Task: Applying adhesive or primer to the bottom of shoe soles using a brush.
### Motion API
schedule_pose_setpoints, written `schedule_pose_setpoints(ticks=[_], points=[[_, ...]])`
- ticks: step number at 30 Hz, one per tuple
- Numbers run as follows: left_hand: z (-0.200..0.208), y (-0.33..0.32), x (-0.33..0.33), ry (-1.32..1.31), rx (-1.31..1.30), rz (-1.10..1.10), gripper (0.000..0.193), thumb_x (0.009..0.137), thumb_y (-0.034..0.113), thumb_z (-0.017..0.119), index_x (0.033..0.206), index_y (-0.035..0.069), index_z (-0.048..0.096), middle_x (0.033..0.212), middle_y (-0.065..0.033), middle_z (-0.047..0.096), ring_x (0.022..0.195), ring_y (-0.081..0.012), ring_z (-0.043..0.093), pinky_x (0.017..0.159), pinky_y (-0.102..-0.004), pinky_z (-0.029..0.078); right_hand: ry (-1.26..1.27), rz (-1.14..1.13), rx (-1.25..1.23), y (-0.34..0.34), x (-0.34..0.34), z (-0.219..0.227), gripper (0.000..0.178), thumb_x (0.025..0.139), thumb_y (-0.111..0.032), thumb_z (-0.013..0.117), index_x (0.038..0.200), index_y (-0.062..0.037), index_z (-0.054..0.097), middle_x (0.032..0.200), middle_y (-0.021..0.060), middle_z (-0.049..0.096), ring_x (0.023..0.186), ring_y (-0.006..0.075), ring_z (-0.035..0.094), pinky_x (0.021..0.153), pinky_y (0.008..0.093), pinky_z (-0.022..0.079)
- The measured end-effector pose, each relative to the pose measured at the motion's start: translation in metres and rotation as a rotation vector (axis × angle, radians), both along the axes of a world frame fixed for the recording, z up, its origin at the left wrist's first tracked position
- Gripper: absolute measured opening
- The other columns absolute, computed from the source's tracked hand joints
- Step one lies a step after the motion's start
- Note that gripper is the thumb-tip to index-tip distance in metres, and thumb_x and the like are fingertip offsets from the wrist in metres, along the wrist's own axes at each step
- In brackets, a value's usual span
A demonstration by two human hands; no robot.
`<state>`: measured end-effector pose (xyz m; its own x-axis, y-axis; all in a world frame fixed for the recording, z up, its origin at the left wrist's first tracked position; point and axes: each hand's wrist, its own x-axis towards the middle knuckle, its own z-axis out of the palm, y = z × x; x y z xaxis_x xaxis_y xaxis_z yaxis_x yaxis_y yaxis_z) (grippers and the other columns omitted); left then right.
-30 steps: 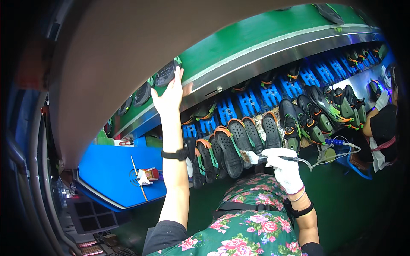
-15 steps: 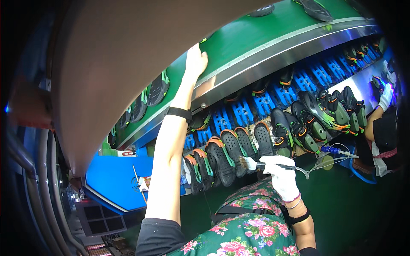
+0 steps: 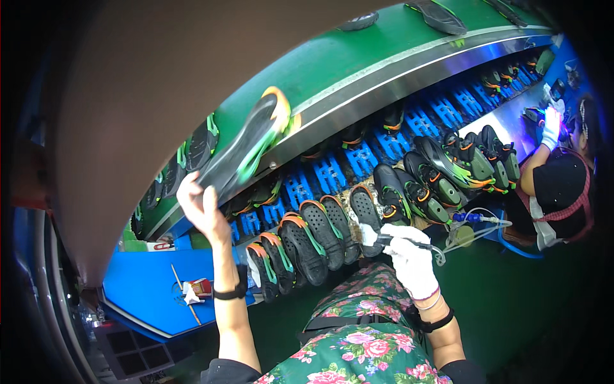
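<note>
My bare left hand (image 3: 206, 208) grips one end of a black shoe sole (image 3: 256, 134) with orange and green edging. The sole is tilted over the rim of the green conveyor belt, slightly blurred. My white-gloved right hand (image 3: 412, 259) is wrapped round the dark handle of a brush (image 3: 369, 235), whose pale bristles lie on or just over the nearest end of a perforated sole (image 3: 366, 201). A thin tube trails from the handle. To the left of that sole, several more soles (image 3: 313, 256) lean side by side in a row.
Black shoe uppers (image 3: 435, 182) stand to the right of the soles. Behind runs a rack of blue holders (image 3: 360, 160), below the belt's metal edge (image 3: 358, 80). A blue table (image 3: 141, 288) lies left. At right sits a co-worker (image 3: 556, 198) with a gloved hand; clear tubing (image 3: 480, 221) hangs nearby.
My left hand has come back from the belt toward me, now with a sole in it. The right hand stays by the same sole with the brush. The whole view has shifted slightly.
</note>
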<state>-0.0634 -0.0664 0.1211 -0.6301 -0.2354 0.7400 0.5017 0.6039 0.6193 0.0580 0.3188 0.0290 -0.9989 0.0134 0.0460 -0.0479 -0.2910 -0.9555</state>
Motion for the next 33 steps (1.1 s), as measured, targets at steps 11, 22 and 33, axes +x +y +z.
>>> schedule_pose_setpoints(ticks=[11, 22, 33], points=[[-0.086, 0.008, 0.068, -0.847, 0.682, -0.328, 0.03, 0.097, 0.024, 0.064, 0.116, 0.002, 0.068, 0.108, -0.0057, 0.069, 0.101, -0.0152, 0.064, 0.091, -0.0312, 0.05, 0.463, 0.03, 0.38, -0.05, -0.007, 0.059, 0.014, 0.083, -0.001, 0.069, 0.09, -0.0104, 0.075, 0.107, 0.0142, 0.076, 0.093, 0.0286, 0.074, 0.081, 0.0374, 0.06], [-0.146, 0.097, 0.172, -1.286, 1.565, -1.528, 0.12, 0.085, 0.095, 0.026, 0.163, 0.003, 0.025, 0.159, -0.0324, 0.036, 0.145, -0.0441, 0.043, 0.12, -0.0587, 0.033, -0.026, 0.092, 0.236, -0.072, 0.011, 0.055, 0.018, 0.085, -0.001, 0.074, 0.102, 0.0026, 0.078, 0.1, 0.0107, 0.078, 0.088, 0.0157, 0.072, 0.077, 0.029, 0.058], [-0.088, 0.12, 0.154, -1.048, 1.905, -0.701, 0.098, 0.091, 0.089, 0.024, 0.141, 0.011, 0.055, 0.124, -0.0159, 0.067, 0.106, -0.0323, 0.069, 0.098, -0.0515, 0.054, 0.452, 0.093, 0.412, -0.082, -0.008, 0.069, 0.025, 0.082, 0.002, 0.076, 0.107, 0.0017, 0.076, 0.105, 0.0159, 0.077, 0.092, 0.0243, 0.074, 0.08, 0.0347, 0.059]])
